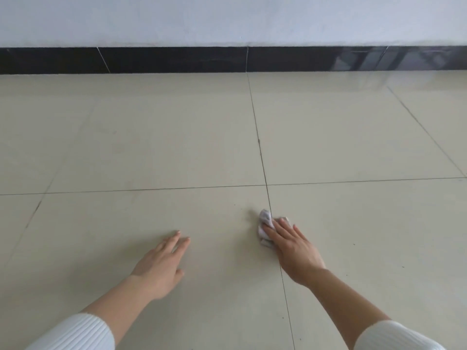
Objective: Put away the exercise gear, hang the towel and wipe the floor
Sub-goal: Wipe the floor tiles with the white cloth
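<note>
A small crumpled pale cloth [264, 221] lies on the beige tiled floor [177, 147], right on a tile joint. My right hand [293, 251] presses down on it with straight fingers, and part of the cloth sticks out past the fingertips. My left hand [161, 263] rests flat on the floor to the left, fingers stretched out and holding nothing. Both forearms come in from the bottom edge in white ribbed sleeves.
A black skirting board [177, 60] runs along the foot of the white wall [227, 18] at the far side. Dark grout lines cross the floor, and a few small dark specks lie near the cloth.
</note>
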Motion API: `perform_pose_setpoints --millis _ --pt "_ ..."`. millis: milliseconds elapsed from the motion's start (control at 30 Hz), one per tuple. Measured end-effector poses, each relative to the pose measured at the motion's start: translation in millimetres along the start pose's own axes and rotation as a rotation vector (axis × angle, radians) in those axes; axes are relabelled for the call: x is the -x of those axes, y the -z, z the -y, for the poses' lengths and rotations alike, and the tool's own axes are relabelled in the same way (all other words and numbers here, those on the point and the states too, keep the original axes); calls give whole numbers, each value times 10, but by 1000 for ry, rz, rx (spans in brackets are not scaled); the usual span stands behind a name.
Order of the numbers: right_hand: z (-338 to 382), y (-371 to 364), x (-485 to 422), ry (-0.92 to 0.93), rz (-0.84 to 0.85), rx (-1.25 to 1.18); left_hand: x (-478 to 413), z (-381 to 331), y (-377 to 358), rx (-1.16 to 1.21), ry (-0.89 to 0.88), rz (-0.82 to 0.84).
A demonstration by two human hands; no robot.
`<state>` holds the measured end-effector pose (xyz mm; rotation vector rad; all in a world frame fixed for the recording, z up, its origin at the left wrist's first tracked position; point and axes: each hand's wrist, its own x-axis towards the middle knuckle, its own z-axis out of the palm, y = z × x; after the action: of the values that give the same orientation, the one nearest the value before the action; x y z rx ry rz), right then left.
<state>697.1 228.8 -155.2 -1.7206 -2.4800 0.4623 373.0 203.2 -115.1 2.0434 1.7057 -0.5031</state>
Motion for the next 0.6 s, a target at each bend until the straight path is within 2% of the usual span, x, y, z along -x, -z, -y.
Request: perform_pose_setpoints --millis 133,200,233,333,500,567,600 --pt "-348 107 166 -510 -53 22 -18 -8 50 5 20 -11" --pt "-236 91 229 -623 -64 -10 -32 -24 48 1 48 -8" --pt "-117 50 251 -612 -77 -46 -50 -18 44 -4 66 -1" --pt "352 -106 333 -327 -99 -118 -112 32 18 1 114 13" --pt "940 -362 318 228 51 -103 -159 84 -8 36 155 13" --pt "868 -388 216 331 26 -36 -148 120 -19 64 191 5" --pt "780 -377 156 317 6 -9 -137 149 -35 80 215 3"
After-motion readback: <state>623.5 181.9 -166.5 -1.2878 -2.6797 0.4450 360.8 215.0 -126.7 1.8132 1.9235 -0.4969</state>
